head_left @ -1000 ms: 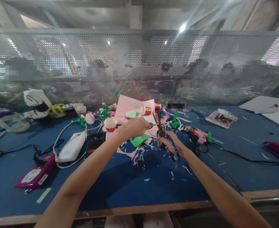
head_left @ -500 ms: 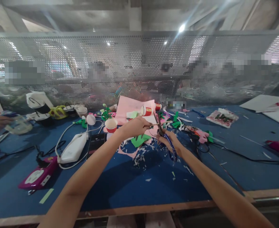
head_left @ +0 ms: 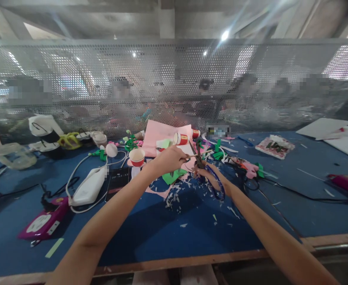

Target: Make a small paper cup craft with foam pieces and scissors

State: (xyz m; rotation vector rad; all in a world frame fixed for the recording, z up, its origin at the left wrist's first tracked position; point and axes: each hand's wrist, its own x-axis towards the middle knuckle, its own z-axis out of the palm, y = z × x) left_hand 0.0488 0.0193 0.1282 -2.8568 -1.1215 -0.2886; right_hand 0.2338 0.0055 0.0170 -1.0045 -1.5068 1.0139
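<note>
In the middle of the head view my left hand is closed, pinching a thin pale stick that points to the right. My right hand grips a pair of scissors with blue handles. The blades point up and away, parted, and cross the stick; whether they touch it I cannot tell. Under the hands lie a green paper piece, pink paper and many small white scraps. Just behind the hands a red and white paper cup lies on its side, and another cup stands left of my left hand.
A phone, a white power strip and a purple box with a cable lie to the left. A clear plastic container stands at far left. Behind the blue table runs a perforated metal screen. Another purple box is at far right.
Another person's hand at the far left has gone from view, leaving the clear container standing there. The scissors have turned slightly in my right hand; my left hand keeps the stick.
</note>
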